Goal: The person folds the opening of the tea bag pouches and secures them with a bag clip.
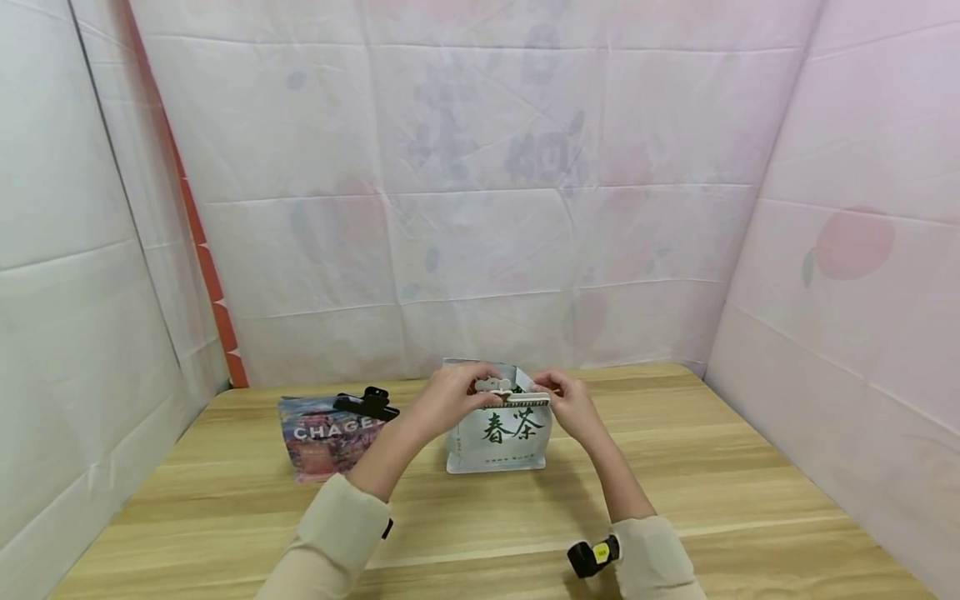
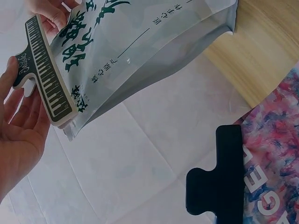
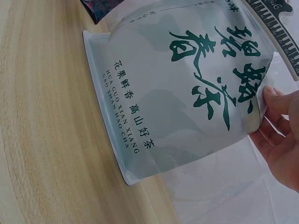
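Observation:
A white tea bag (image 1: 495, 454) with green Chinese lettering stands upright on the table, its top part folded or open toward the back. My left hand (image 1: 453, 393) pinches the handles of a bag clip (image 2: 50, 74) printed with piano keys. The clip lies along the bag's top edge; whether its jaws bite the bag cannot be told. At the bag's right top corner, my right hand (image 3: 282, 133) pinches the edge between thumb and fingers. The same bag (image 3: 173, 93) fills much of the right wrist view, with part of the clip (image 3: 276, 35) at upper right.
To the left stands a colourful pouch (image 1: 318, 450) lettered CHAGEE, with a black clip (image 1: 366, 406) on its top edge. Beneath everything is a wooden table (image 1: 720, 500). White printed cloth (image 1: 480, 250) hangs behind and at both sides.

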